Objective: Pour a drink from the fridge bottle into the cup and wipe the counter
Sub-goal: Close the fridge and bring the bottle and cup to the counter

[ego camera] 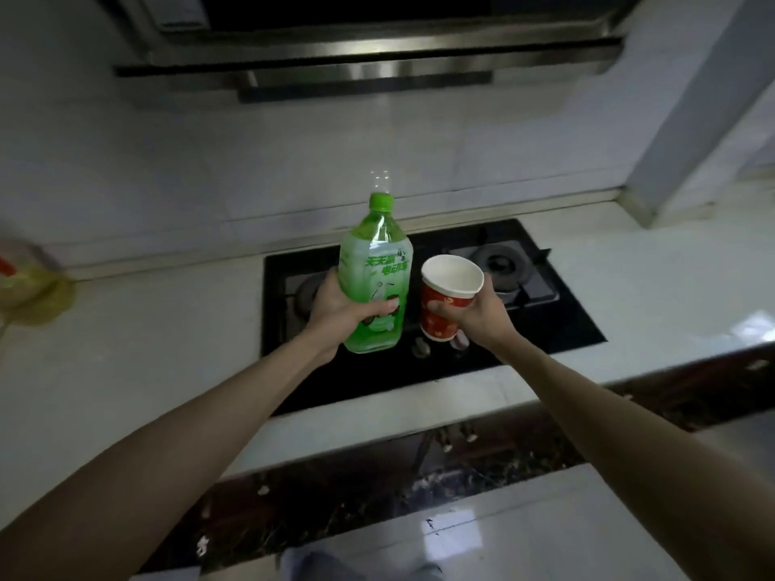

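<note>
A home kitchen: gas hob (419,304), range hood (369,73), tiled counter (167,350).

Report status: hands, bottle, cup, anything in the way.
Left hand grips bottle, upright, green cap on. Right hand holds cup, looks empty. Both over the stove; nothing between them.

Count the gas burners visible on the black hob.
2. The left burner is partly hidden behind the left hand and green bottle; the right burner shows beyond the cup held in the right hand. None seem fully hidden.
</note>
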A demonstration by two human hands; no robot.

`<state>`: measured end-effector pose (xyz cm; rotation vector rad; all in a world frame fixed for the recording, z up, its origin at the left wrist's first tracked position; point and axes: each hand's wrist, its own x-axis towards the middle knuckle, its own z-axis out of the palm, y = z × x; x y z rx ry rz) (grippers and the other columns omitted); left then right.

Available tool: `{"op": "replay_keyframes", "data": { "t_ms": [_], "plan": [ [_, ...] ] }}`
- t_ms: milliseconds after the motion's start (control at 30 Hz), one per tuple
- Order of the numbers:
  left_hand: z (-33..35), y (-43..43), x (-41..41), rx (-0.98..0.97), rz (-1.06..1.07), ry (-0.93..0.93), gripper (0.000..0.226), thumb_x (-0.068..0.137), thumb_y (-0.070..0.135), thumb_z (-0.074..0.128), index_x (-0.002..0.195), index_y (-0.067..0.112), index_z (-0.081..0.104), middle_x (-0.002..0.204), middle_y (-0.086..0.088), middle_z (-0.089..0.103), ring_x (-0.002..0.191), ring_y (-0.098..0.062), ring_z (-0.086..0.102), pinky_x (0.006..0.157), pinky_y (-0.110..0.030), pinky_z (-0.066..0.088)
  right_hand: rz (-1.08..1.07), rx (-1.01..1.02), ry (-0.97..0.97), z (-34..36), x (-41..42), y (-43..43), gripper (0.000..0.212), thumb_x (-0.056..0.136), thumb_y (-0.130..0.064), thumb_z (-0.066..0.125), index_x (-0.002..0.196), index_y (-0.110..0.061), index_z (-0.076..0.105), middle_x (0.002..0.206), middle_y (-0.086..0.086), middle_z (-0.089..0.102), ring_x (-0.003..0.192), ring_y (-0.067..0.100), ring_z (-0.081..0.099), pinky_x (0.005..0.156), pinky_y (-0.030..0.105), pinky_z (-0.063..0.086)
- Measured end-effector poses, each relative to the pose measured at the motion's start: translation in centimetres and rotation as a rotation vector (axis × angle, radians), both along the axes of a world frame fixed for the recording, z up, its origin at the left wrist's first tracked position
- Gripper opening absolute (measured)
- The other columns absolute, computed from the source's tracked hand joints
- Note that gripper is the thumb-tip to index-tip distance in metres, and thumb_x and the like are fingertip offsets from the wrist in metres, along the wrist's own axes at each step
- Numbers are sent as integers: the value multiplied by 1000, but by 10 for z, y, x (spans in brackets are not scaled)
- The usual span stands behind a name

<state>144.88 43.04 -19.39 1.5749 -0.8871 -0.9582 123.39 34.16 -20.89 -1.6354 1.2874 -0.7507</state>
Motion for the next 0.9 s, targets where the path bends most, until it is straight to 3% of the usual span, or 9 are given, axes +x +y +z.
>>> {"op": "replay_keyframes", "data": {
  "t_ms": [200, 367, 533, 633, 733, 900],
  "plan": [
    [10, -60, -103, -12, -201, -51, 95, 37, 40, 99, 121, 21, 57, 112, 5, 73, 103, -14, 71, 91, -42, 59, -216, -36, -7, 19, -123, -10, 75, 71, -30, 85, 130, -19, 40, 126, 3, 53, 111, 15, 54, 88, 29, 44],
    [12, -91, -177, -13, -390, -63, 72, 51, 23, 98, 110, 28, 57, 109, 6, 72, 101, -11, 69, 91, -36, 58, -412, -34, 58, 16, -206, -11, 81, 72, -38, 83, 136, -14, 39, 135, 8, 49, 120, 25, 53, 90, 32, 45],
    [5, -128, -239, -11, -531, -95, 83, 47, 25, 100, 117, 18, 55, 110, 4, 71, 103, -13, 69, 92, -39, 58, -548, -13, 75, 10, -266, -11, 86, 62, -47, 85, 131, -18, 43, 126, 4, 56, 114, 20, 58, 95, 40, 51],
    [3, -152, -275, -12, -628, -85, 85, 49, 22, 100, 120, 17, 54, 112, 3, 70, 105, -14, 68, 90, -38, 58, -616, -35, 74, 13, -294, -17, 78, 66, -39, 86, 130, -18, 46, 128, 4, 54, 113, 16, 56, 96, 35, 48],
    [2, -181, -310, 9, -714, -81, 83, 50, 21, 99, 119, 18, 53, 113, 3, 68, 106, -15, 67, 91, -39, 58, -682, -36, 74, 18, -322, -25, 69, 71, -27, 85, 128, -16, 46, 117, -4, 54, 108, 13, 54, 90, 29, 45],
    [5, -226, -363, 9, -809, -84, 84, 46, 30, 99, 116, 24, 53, 112, 5, 68, 105, -14, 66, 91, -39, 58, -749, -14, 112, 22, -366, -43, 74, 71, -26, 85, 132, -14, 44, 117, -6, 52, 112, 15, 54, 90, 31, 45]
  ]
}}
